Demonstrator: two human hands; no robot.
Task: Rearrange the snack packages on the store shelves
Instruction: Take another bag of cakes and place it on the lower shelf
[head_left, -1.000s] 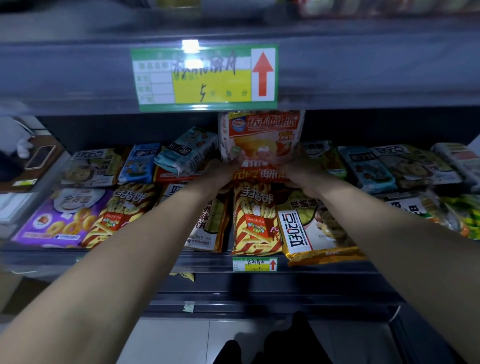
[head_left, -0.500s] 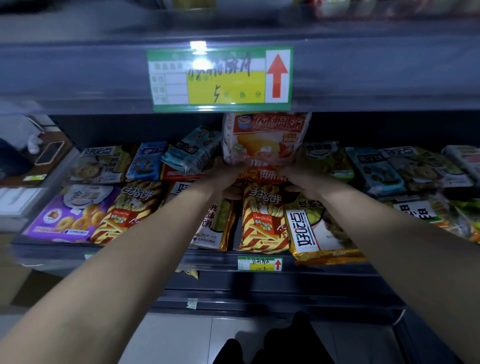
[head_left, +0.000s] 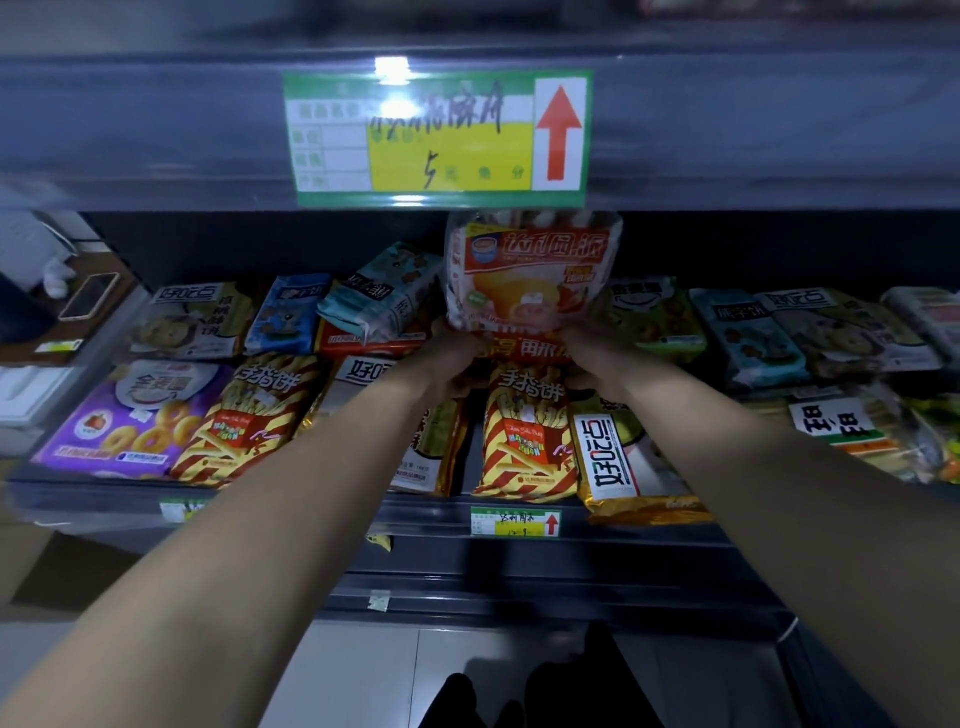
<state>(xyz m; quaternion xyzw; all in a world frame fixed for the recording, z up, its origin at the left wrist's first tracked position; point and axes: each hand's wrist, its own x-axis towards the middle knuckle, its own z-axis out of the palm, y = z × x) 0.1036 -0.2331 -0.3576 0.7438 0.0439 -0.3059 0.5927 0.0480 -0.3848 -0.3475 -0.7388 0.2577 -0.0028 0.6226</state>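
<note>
Dark shelf (head_left: 426, 514) of snack packs, pale tiled floor (head_left: 363, 675) below.
Left hand (head_left: 453, 354) and right hand (head_left: 593, 359) grip the white-orange bag (head_left: 530, 275) at its lower corners; it stands upright under the green price label (head_left: 436, 137).

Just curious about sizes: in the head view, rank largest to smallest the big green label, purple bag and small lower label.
Largest: big green label, though nearness to the camera inflates it
purple bag
small lower label
</note>
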